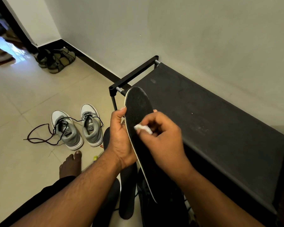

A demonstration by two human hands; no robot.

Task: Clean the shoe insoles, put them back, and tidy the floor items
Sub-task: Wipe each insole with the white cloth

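A person wipes a black insole with a small white wipe.

The right hand (162,136) pinches the wipe (143,129) against the insole (138,115); the left hand (120,136) grasps the insole's left edge, just left of a black shoe rack (211,112). Grey sneakers (77,126) sit on the floor well left of the rack.

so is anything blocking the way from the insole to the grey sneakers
Nothing visible does. The insole is held by both hands above open floor, and the grey sneakers sit with their openings up, only loose laces lying across them.
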